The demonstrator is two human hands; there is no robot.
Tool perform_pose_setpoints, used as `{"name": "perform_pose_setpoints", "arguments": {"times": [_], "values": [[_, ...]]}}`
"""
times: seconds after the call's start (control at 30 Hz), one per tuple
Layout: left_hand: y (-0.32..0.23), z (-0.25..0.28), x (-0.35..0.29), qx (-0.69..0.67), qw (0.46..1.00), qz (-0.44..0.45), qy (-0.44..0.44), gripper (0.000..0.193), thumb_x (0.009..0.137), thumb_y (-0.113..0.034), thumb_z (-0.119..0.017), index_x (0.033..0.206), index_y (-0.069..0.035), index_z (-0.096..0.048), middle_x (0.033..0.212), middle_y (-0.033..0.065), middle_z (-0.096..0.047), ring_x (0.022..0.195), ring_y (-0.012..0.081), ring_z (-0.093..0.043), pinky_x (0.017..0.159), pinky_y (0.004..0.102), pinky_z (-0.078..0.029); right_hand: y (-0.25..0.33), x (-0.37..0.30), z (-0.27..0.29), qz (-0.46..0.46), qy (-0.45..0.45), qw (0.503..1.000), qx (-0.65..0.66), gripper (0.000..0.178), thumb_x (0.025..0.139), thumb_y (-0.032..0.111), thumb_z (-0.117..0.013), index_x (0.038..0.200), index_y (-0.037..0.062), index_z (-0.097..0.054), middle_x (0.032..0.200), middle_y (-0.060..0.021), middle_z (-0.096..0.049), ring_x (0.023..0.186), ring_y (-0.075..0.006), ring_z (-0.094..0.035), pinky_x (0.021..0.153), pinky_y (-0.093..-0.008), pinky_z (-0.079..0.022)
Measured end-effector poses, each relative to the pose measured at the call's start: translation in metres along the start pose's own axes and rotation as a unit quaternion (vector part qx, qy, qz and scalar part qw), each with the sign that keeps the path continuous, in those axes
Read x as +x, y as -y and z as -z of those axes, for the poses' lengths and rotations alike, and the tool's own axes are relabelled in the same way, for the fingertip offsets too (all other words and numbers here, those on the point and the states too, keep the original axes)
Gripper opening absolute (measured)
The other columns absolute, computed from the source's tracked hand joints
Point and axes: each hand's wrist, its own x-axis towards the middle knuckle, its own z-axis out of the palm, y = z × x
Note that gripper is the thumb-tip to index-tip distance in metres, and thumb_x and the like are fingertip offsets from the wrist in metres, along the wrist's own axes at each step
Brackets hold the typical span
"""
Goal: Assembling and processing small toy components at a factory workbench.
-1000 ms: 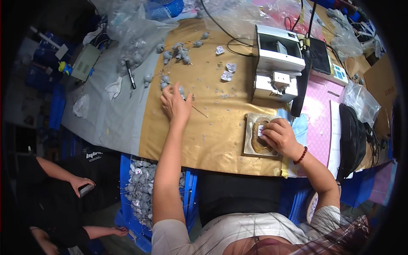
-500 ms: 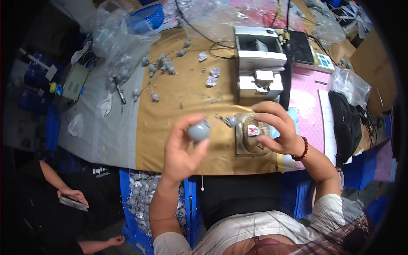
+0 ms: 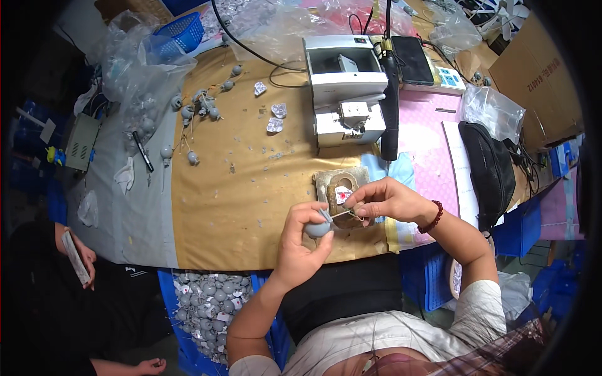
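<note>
In the head view, my left hand (image 3: 298,247) gripped a smooth, rounded grey ball (image 3: 318,230) by the near left corner of the square block (image 3: 323,180). My right hand (image 3: 390,202) pinched its thin pale strand (image 3: 340,214). Fingers partly hid the ball; the strand's far end was indistinct.

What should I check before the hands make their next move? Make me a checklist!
1. Grey ball held in the left hand: ok.
2. Thin cord pinched by the right hand: ok.
3. Cord firmly fixed to the ball: cannot tell, the join is too small.
4. White-and-red piece lying on the square block: ok.
5. One hand free: not ok, both are busy.
6. Black marker pen away from both hands: ok.
</note>
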Motion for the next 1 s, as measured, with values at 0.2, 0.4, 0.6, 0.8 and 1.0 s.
{"name": "perform_pose_setpoints", "arguments": {"times": [0.2, 0.4, 0.6, 0.8, 1.0], "values": [[0.025, -0.025, -0.002, 0.149, 0.989, 0.012, 0.008, 0.033, 0.079, 0.001, -0.076, 0.103, -0.004, -0.055, 0.113, 0.0154, -0.059, 0.104, 0.0269, -0.06, 0.09, 0.0348, -0.048, -0.024, 0.007, 0.004, 0.263, -0.129, 0.864, -0.41, 0.018, 0.087, 0.004, -0.072, 0.104, 0.0013, -0.071, 0.09, -0.0112, -0.067, 0.08, -0.0254, -0.067, 0.072, -0.0344, -0.055], [0.032, -0.028, 0.008, 0.224, 0.975, -0.001, 0.011, 0.033, 0.077, -0.001, -0.077, 0.103, -0.003, -0.057, 0.11, 0.0152, -0.06, 0.103, 0.0325, -0.058, 0.09, 0.0402, -0.047, -0.028, 0.019, 0.002, 0.352, -0.176, 0.722, -0.569, 0.036, 0.071, -0.001, -0.072, 0.106, 0.0056, -0.07, 0.094, -0.0103, -0.062, 0.082, -0.0287, -0.06, 0.072, -0.0385, -0.048], [0.038, -0.027, 0.014, 0.228, 0.974, 0.008, 0.009, 0.033, 0.076, -0.002, -0.077, 0.103, -0.003, -0.057, 0.108, 0.0152, -0.06, 0.102, 0.0335, -0.057, 0.09, 0.0412, -0.047, -0.03, 0.031, 0.001, 0.368, -0.173, 0.656, -0.636, 0.03, 0.074, 0.011, -0.066, 0.103, 0.0066, -0.068, 0.091, -0.0068, -0.057, 0.082, -0.0236, -0.055, 0.071, -0.0357, -0.042], [0.04, -0.026, 0.017, 0.233, 0.972, 0.02, 0.017, 0.034, 0.075, -0.002, -0.077, 0.103, -0.004, -0.057, 0.108, 0.0154, -0.059, 0.102, 0.0341, -0.057, 0.09, 0.0417, -0.047, -0.024, 0.028, -0.011, 0.329, -0.154, 0.592, -0.719, 0.024, 0.075, 0.015, -0.064, 0.095, 0.0016, -0.068, 0.089, -0.0073, -0.056, 0.084, -0.0227, -0.053, 0.069, -0.0356, -0.04], [0.039, -0.023, 0.019, 0.334, 0.942, -0.015, 0.003, 0.038, 0.077, -0.001, -0.071, 0.113, -0.003, -0.06, 0.119, 0.0148, -0.057, 0.111, 0.0345, -0.055, 0.095, 0.0427, -0.046, -0.022, 0.023, -0.026, 0.326, -0.143, 0.534, -0.767, 0.017, 0.073, 0.012, -0.063, 0.084, -0.0001, -0.069, 0.089, -0.0083, -0.057, 0.085, -0.0229, -0.053, 0.068, -0.0354, -0.04]]}}
